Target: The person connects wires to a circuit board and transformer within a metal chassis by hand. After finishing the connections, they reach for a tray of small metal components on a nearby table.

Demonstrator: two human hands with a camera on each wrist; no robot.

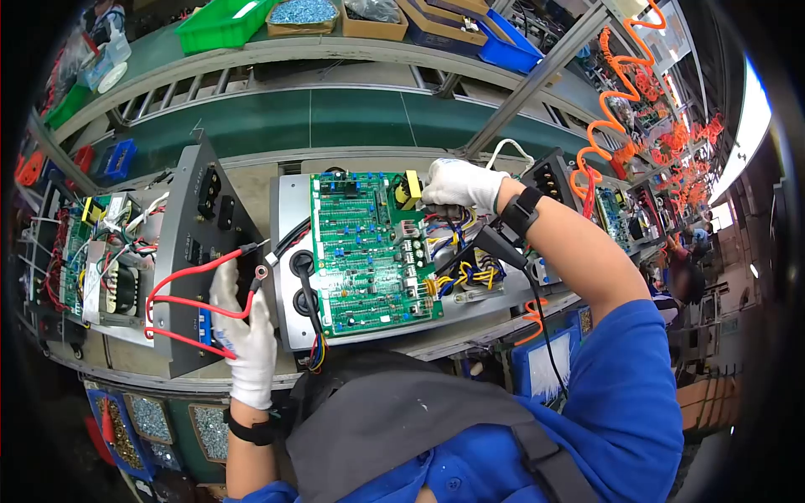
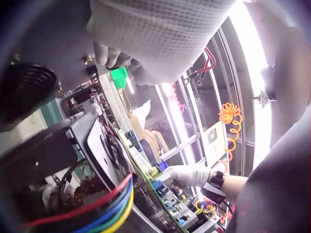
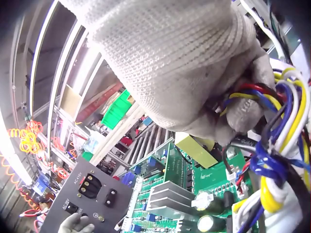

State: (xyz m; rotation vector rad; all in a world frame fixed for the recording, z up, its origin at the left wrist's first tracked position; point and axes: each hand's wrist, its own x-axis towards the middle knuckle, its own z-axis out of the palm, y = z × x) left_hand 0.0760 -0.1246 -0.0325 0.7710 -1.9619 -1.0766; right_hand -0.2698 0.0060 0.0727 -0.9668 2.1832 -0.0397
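In a white glove, the right hand (image 1: 461, 184) curls round a bundle of coloured wires (image 3: 257, 93), beside the yellow transformer (image 1: 408, 190) at the top right corner of the green circuit board (image 1: 360, 251). The board lies on a metal chassis (image 1: 291, 193). Left of that, the gloved left hand (image 1: 247, 335) is by an upright dark panel (image 1: 189, 243), fingers extended upward and loosely bent, among red cables (image 1: 197, 267). One cable's ring terminal (image 1: 262, 272) stands above its thumb; whether it touches the cables is unclear. Blue-tied wires (image 3: 267, 162) hang beside the right hand.
A second open unit (image 1: 109, 251) stands at the left. A black device with a cord (image 1: 501, 247) lies over the wires right of the board. Behind runs a green conveyor (image 1: 352, 117), with a green bin (image 1: 222, 25) on the shelf above. Orange coiled hose (image 1: 605, 126) hangs at the right.
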